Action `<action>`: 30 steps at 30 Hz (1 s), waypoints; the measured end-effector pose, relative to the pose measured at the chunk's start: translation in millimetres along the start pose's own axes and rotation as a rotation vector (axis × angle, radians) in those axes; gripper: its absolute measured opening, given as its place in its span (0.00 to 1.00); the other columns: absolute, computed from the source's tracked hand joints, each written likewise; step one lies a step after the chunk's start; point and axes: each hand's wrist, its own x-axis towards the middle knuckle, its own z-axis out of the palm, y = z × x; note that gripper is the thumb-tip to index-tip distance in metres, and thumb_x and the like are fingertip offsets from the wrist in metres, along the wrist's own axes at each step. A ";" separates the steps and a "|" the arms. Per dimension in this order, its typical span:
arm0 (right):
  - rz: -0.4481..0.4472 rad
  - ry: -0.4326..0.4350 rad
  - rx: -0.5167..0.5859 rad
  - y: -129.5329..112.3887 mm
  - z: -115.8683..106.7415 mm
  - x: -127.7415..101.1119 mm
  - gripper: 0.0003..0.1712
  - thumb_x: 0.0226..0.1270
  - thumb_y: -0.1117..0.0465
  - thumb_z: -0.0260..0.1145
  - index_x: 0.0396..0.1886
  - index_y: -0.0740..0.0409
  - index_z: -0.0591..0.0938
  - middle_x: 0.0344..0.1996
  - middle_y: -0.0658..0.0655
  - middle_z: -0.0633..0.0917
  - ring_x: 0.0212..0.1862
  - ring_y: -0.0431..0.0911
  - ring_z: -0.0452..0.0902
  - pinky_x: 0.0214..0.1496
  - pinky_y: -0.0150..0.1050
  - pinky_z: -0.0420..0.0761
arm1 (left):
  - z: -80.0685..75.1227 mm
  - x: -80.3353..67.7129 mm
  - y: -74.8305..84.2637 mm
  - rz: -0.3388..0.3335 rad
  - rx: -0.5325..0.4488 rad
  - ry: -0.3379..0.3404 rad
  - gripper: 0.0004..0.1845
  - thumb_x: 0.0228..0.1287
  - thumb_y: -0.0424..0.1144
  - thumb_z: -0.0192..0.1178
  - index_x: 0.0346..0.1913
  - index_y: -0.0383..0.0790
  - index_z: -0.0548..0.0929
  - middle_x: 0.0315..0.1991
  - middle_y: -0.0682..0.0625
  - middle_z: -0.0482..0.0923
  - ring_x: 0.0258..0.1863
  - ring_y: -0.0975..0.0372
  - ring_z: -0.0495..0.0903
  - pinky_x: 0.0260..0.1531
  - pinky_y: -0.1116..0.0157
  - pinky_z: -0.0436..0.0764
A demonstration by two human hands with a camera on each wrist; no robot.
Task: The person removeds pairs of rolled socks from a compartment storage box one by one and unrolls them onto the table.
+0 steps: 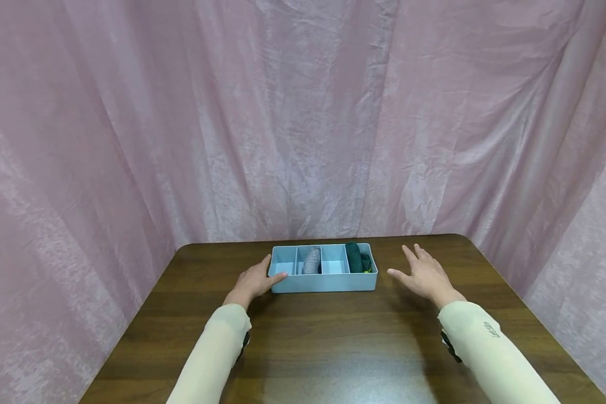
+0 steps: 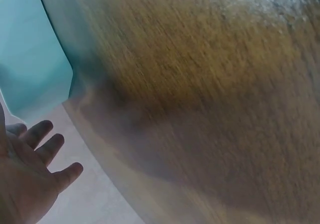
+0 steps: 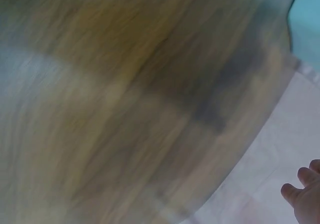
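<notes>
A light blue divided box stands toward the far edge of the table. A grey rolled cloth-like thing lies in its second compartment from the left. The rightmost compartment holds a dark green rolled bundle, with a darker green piece and a spot of yellow beside it. At the box's left end is my left hand, fingers extended and thumb near the front corner; whether it touches the box I cannot tell. My right hand hovers to the right of the box, apart from it, its fingers spread and holding nothing.
The brown wooden table has rounded far corners. Pink velvet-like curtains hang behind it and along both sides. Light-coloured sleeves cover both forearms, with a dark item at each wrist.
</notes>
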 end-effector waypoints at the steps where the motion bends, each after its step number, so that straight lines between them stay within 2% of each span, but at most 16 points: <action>1: -0.001 0.004 0.018 -4.0 0.3 2.0 0.56 0.68 0.27 0.51 0.78 0.65 0.53 0.74 0.77 0.50 0.72 0.73 0.46 0.69 0.69 0.49 | -0.4 -0.5 0.2 -0.003 -0.007 -0.004 0.50 0.65 0.69 0.53 0.80 0.44 0.50 0.74 0.39 0.59 0.71 0.43 0.61 0.66 0.41 0.59; 5: 0.009 0.025 0.103 -21.6 1.5 9.7 0.53 0.70 0.31 0.54 0.78 0.63 0.54 0.74 0.74 0.52 0.73 0.71 0.48 0.68 0.69 0.53 | -0.6 -2.2 0.7 -0.014 -0.031 -0.018 0.48 0.66 0.68 0.54 0.80 0.47 0.51 0.74 0.39 0.61 0.70 0.42 0.62 0.65 0.39 0.60; 12: 0.001 0.050 0.226 -48.7 3.3 24.5 0.49 0.72 0.39 0.59 0.77 0.68 0.55 0.73 0.74 0.57 0.73 0.69 0.52 0.69 0.65 0.56 | 0.6 -1.5 2.4 -0.042 -0.061 -0.037 0.48 0.67 0.67 0.55 0.80 0.49 0.48 0.74 0.38 0.59 0.70 0.40 0.61 0.64 0.38 0.61; 19: 0.102 0.069 0.403 -70.9 7.1 33.0 0.45 0.73 0.44 0.60 0.76 0.68 0.57 0.72 0.73 0.61 0.72 0.67 0.55 0.70 0.62 0.58 | 0.2 0.2 1.9 -0.040 -0.099 -0.051 0.48 0.66 0.67 0.55 0.80 0.50 0.48 0.74 0.37 0.59 0.70 0.40 0.60 0.64 0.38 0.61; 25: 0.204 0.113 0.574 -91.6 17.8 39.0 0.41 0.74 0.45 0.60 0.75 0.67 0.61 0.68 0.70 0.68 0.69 0.63 0.64 0.67 0.57 0.67 | -1.4 -1.2 -2.9 -0.047 -0.122 -0.056 0.48 0.66 0.67 0.55 0.80 0.50 0.49 0.74 0.37 0.58 0.71 0.40 0.60 0.64 0.39 0.62; 30: 0.259 0.132 0.624 -102.7 25.6 42.9 0.39 0.73 0.48 0.62 0.73 0.68 0.64 0.66 0.70 0.71 0.66 0.62 0.68 0.64 0.57 0.70 | -2.0 -2.3 -3.1 -0.051 -0.149 -0.058 0.49 0.65 0.68 0.55 0.80 0.49 0.49 0.74 0.36 0.58 0.71 0.40 0.60 0.65 0.39 0.61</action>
